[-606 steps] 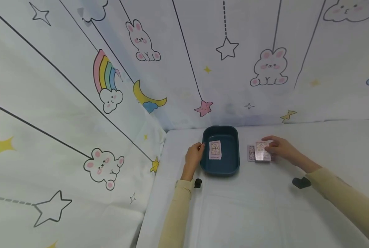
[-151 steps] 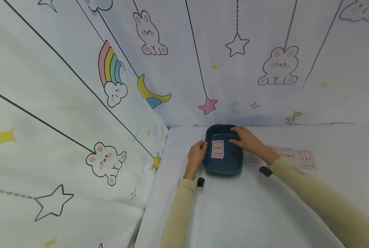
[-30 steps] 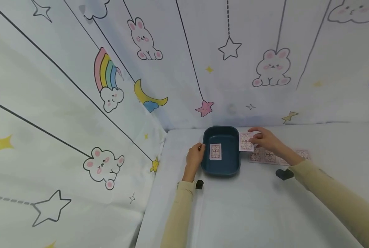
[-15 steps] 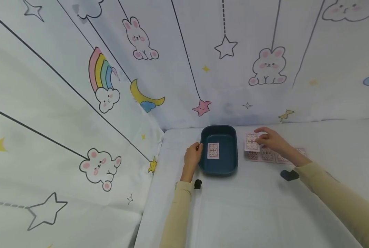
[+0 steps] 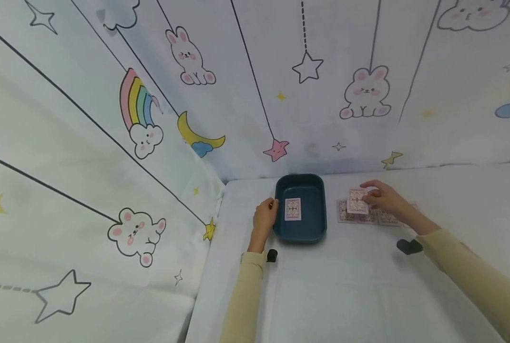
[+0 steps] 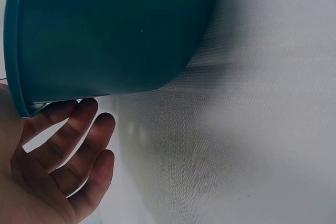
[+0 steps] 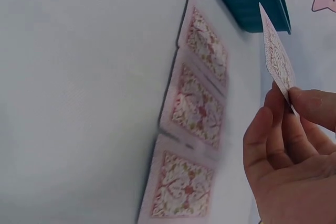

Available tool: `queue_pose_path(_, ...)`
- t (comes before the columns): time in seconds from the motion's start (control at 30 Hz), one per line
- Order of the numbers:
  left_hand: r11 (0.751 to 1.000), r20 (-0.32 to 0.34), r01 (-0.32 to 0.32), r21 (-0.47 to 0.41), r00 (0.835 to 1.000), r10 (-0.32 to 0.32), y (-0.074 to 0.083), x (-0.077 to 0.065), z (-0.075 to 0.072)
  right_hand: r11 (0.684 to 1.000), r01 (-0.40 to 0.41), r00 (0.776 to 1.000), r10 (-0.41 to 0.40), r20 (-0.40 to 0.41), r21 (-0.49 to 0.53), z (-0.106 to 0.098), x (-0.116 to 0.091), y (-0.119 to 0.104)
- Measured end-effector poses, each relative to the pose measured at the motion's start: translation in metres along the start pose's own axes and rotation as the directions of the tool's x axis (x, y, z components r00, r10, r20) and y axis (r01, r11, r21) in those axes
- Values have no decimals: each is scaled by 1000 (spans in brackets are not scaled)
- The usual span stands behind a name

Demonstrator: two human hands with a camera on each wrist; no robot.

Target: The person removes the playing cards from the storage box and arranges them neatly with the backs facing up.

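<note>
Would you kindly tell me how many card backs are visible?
6: one card in the tray, one held card in the right hand, and four table cards in a row, the rightmost partly hidden. Others may lie beneath.

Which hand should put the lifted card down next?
The right hand, I'd say: it pinches the lifted card near the row of cards. The left hand holds the blue tray, farther from the row.

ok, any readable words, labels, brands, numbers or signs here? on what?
None readable.
Held card, tray card, table cards: patterned backs; any lettering too small or blurred to read.
Left cuff: possible small mark, too small to tell.
Tray: no text visible.
Wall: drawings, no letters or numbers visible.
</note>
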State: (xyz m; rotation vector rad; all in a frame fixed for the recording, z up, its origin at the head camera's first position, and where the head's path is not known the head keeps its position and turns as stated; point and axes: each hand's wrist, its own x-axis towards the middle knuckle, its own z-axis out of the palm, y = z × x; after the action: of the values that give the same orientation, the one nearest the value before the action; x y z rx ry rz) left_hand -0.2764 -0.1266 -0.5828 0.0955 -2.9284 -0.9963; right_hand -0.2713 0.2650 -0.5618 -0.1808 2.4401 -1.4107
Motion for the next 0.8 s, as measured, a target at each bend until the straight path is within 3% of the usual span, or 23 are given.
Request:
queue_pose_path(0.3,1000,0,2,4,1000,-2,4,-3,-2,998,40,999,-40,-20,-46,-8,-12,22)
queue_pose_path(0.8,1000,19,9,6,1000,-9,4,-3,0,996,-8,999,4,-52,-90,-22,-28,38)
